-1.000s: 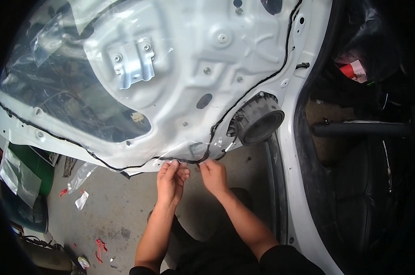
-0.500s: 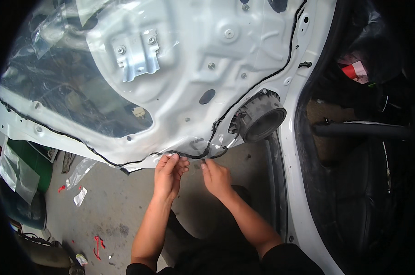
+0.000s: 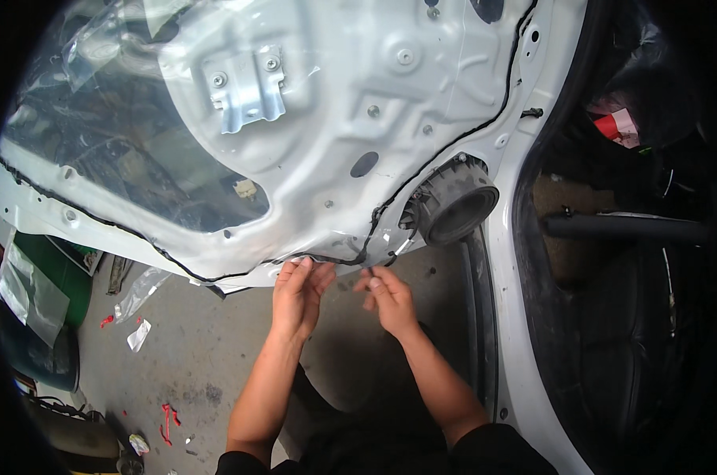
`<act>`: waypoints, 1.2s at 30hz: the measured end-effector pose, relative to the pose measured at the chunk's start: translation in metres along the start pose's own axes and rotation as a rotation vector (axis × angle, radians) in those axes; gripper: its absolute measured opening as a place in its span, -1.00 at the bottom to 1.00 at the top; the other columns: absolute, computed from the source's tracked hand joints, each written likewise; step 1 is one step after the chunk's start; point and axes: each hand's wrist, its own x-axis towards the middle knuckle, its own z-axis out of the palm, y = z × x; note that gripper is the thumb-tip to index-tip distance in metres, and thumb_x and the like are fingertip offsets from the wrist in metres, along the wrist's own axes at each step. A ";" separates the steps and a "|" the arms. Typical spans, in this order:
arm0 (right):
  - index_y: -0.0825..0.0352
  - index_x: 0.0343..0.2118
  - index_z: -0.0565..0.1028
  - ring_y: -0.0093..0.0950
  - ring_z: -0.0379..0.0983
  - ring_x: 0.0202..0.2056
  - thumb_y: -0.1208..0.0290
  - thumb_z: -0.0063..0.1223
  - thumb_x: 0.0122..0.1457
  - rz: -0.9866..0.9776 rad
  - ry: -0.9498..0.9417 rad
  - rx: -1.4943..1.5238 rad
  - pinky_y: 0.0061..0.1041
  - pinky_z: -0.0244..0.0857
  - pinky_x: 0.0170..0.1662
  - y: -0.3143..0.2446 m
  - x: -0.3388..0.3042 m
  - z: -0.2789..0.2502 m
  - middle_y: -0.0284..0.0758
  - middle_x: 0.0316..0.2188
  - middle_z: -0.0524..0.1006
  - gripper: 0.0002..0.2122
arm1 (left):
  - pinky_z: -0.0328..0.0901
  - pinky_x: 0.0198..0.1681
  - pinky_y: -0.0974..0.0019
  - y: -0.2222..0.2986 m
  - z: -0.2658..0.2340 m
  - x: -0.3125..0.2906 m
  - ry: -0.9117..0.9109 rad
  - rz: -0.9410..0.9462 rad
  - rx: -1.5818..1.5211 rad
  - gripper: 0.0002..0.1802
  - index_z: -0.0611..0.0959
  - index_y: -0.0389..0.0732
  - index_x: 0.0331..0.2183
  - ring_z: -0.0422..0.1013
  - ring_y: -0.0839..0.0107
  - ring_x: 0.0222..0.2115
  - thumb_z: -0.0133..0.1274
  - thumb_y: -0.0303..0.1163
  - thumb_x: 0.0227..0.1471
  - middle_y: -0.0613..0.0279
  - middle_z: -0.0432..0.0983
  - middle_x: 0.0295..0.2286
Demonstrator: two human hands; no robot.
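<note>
Clear film (image 3: pixel 347 244) lies over the white door panel (image 3: pixel 315 170), its lower edge at the centre of the clock taken here, where the two hands are. Left hand (image 3: pixel 299 294) pinches that edge between thumb and forefinger, right at the black sealant strip (image 3: pixel 377 214). Right hand (image 3: pixel 392 302) is just beside it at 3 o'clock, fingers curled and blurred; whether they grip anything I cannot tell.

From there the strip bends up toward 1 o'clock and, the other way, runs out toward 10 o'clock along the panel's foot. Pressed curves and holes mark the panel, with a metal bracket (image 3: pixel 248 99) screwed on at 11 o'clock and a round black speaker (image 3: pixel 461 204) at 2 o'clock.

Beyond the panel, the grey, stained floor (image 3: pixel 180 348) carries red scraps (image 3: pixel 167 423) near 8 o'clock and a white scrap (image 3: pixel 139 336) nearer 9. A green bin (image 3: pixel 72 285) stands at 9 o'clock, a clear bag (image 3: pixel 28 289) against it. Inside the car, black upholstery (image 3: pixel 612 340) fills 3 o'clock, and a red-and-white piece (image 3: pixel 616 127) shows at 2 o'clock
</note>
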 end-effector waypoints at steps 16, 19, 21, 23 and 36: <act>0.41 -0.16 0.45 -0.50 0.40 -0.64 0.38 -0.14 0.28 0.003 0.029 -0.384 -0.47 0.26 -0.52 -0.007 0.013 0.009 -0.28 -0.67 0.46 -0.78 | 0.31 0.00 0.10 -0.003 0.015 0.004 -0.076 -0.028 0.015 -0.78 0.57 -0.29 -0.28 0.49 0.10 -0.14 0.05 -0.32 0.13 0.07 0.58 -0.28; 0.40 -0.14 0.45 -0.57 0.36 -0.63 0.40 -0.16 0.28 0.013 -0.013 -0.247 -0.50 0.25 -0.52 -0.003 0.017 -0.001 -0.33 -0.64 0.48 -0.78 | 0.31 -0.04 0.19 -0.003 0.018 0.003 -0.044 -0.038 0.034 -0.77 0.59 -0.32 -0.28 0.49 0.23 -0.17 0.03 -0.34 0.14 0.08 0.59 -0.29; 0.40 -0.19 0.46 -0.61 0.34 -0.61 0.42 -0.18 0.27 0.135 -0.009 -0.042 -0.52 0.24 -0.51 -0.002 0.032 -0.006 -0.37 -0.61 0.48 -0.79 | 0.29 -0.06 0.19 -0.005 0.020 0.007 -0.035 -0.008 0.084 -0.78 0.60 -0.27 -0.30 0.48 0.25 -0.19 0.08 -0.30 0.11 0.12 0.58 -0.28; 0.41 -0.25 0.47 -0.62 0.34 -0.60 0.45 -0.20 0.24 0.093 -0.054 -0.130 -0.53 0.23 -0.50 -0.008 0.041 0.001 -0.38 -0.58 0.49 -0.81 | 0.29 -0.08 0.23 -0.008 0.017 0.012 -0.015 0.036 0.133 -0.77 0.60 -0.28 -0.30 0.47 0.30 -0.21 0.08 -0.30 0.11 0.13 0.59 -0.29; 0.41 -0.28 0.44 -0.19 0.49 -0.51 0.50 0.05 0.05 -0.420 0.166 -0.568 -0.36 0.34 -0.40 -0.026 0.003 0.009 -0.14 -0.46 0.53 -0.83 | 0.28 -0.30 0.31 -0.009 0.017 0.001 0.073 0.039 0.119 -0.85 0.59 -0.21 -0.34 0.43 0.40 -0.39 0.11 -0.34 0.06 0.21 0.54 -0.41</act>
